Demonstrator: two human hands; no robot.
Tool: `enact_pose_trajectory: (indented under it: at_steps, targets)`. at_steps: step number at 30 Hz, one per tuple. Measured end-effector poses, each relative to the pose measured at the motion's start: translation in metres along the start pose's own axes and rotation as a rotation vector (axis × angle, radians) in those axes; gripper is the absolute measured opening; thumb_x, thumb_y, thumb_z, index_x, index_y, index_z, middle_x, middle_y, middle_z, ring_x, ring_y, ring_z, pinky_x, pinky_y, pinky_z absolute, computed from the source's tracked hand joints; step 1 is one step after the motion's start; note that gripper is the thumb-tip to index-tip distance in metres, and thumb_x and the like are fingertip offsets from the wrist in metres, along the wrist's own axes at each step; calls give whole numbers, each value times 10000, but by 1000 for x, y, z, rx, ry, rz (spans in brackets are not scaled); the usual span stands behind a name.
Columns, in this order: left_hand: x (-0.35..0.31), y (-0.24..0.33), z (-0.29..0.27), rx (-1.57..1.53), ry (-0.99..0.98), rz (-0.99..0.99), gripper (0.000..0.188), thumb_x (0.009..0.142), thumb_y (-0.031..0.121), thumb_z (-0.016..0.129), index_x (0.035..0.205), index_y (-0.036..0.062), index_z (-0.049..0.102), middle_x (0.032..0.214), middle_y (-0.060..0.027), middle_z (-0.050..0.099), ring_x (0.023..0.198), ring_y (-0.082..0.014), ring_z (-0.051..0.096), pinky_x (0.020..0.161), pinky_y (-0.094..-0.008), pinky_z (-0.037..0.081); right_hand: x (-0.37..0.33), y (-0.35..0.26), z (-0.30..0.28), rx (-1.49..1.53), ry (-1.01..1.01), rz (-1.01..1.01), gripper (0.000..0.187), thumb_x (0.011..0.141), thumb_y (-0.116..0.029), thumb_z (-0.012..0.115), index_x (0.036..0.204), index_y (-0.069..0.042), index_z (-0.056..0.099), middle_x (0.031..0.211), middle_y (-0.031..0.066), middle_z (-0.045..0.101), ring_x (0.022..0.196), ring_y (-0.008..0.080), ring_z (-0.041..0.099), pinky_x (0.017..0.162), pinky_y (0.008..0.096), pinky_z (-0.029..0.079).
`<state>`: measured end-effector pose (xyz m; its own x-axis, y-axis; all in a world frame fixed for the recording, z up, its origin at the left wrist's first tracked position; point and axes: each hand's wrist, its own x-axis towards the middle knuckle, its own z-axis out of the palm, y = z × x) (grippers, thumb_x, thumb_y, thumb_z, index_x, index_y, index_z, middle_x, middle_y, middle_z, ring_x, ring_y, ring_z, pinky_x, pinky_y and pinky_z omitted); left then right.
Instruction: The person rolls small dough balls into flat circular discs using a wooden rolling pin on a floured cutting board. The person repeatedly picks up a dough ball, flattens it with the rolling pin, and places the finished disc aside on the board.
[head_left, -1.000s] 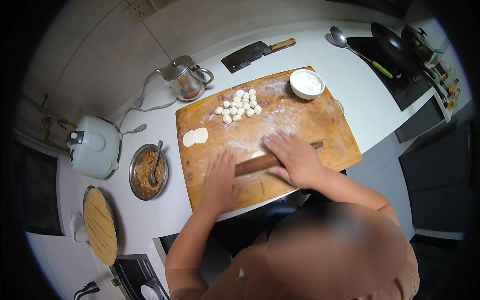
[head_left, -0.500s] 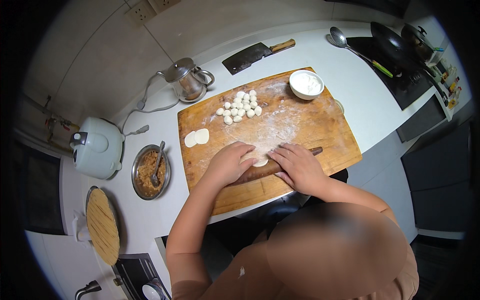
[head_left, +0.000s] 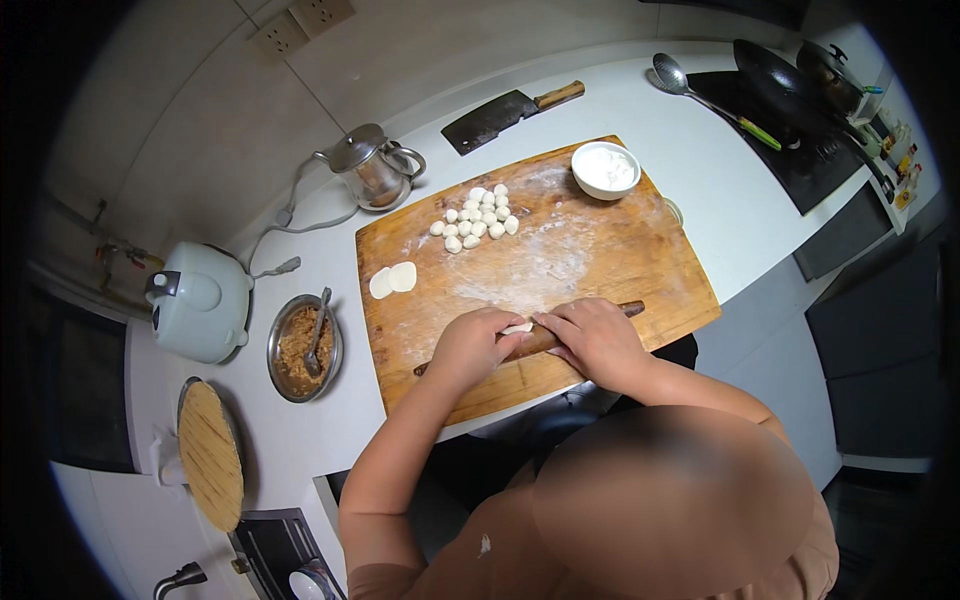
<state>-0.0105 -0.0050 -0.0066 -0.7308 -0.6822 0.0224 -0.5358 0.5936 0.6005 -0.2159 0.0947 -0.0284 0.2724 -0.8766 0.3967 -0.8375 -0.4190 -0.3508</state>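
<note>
A dark wooden rolling pin (head_left: 540, 341) lies aslant near the close edge of the floured wooden board (head_left: 660, 270). My right hand (head_left: 600, 342) is closed over the pin's right part. The fingers of my left hand (head_left: 474, 350) pinch a small white dough piece (head_left: 517, 328) at the pin's far side; only part of this piece shows between my hands. Farther back on the board sits a cluster of small dough balls (head_left: 478, 214). Two flat round wrappers (head_left: 402, 277) overlap at the board's left. A white bowl of flour (head_left: 606, 170) stands at its back right.
Left of the board stands a metal bowl of filling (head_left: 298, 350) with a spoon, near a rice cooker (head_left: 203, 302) and a round slatted tray (head_left: 210, 455). Behind are a metal kettle (head_left: 375, 172) and a cleaver (head_left: 490, 121). A skimmer (head_left: 672, 75) lies by the cooktop (head_left: 815, 165).
Both hands have drawn slightly toward me with the rolling pin. The pin's left end now shows beside my left wrist, and my left fingers have closed in on the dough piece.
</note>
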Motion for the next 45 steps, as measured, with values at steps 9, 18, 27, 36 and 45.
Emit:
enact_pose_trajectory:
  at_steps: [9, 18, 27, 36, 45]
  targets:
    - [0, -6, -14, 8, 203, -189, 179, 906, 193, 657, 1014, 78, 742, 983, -155, 720, 873, -331, 679, 790, -398, 538, 0, -1, -5, -43, 214, -179, 321, 813, -159, 625, 1131, -139, 664, 1037, 28, 644, 941, 237, 617, 783, 373, 486]
    - [-7, -67, -24, 433, 9, -75, 509, 945, 231, 618, 1419, 90, 499, 1493, -135, 470, 1412, -259, 400, 1209, -481, 216, -6, -2, -8, -1, 247, -232, 273, 828, -143, 587, 1089, -150, 668, 1022, 9, 648, 921, 214, 624, 771, 360, 482]
    - [10, -40, -10, 495, -116, -78, 707, 994, 375, 512, 1562, 69, 222, 1635, -120, 209, 1513, -271, 191, 1231, -479, 132, -6, 5, -14, -12, 200, -220, 271, 831, -138, 585, 1089, -153, 667, 1026, 6, 643, 943, 209, 617, 790, 354, 473]
    - [2, -34, -24, 540, -313, 183, 652, 970, 282, 536, 1548, 107, 292, 1633, -108, 224, 1513, -297, 189, 1234, -475, 126, -6, 23, -21, 34, 38, -167, 360, 768, -132, 710, 1124, -136, 654, 1070, 30, 651, 978, 254, 610, 815, 396, 476]
    - [-57, -6, -5, 406, -63, -76, 799, 884, 255, 652, 1541, 32, 258, 1621, -178, 216, 1507, -322, 204, 1209, -527, 167, 31, 32, -16, 4, -64, -72, 400, 848, -273, 689, 1193, -84, 619, 1130, 78, 641, 1076, 291, 583, 920, 419, 459]
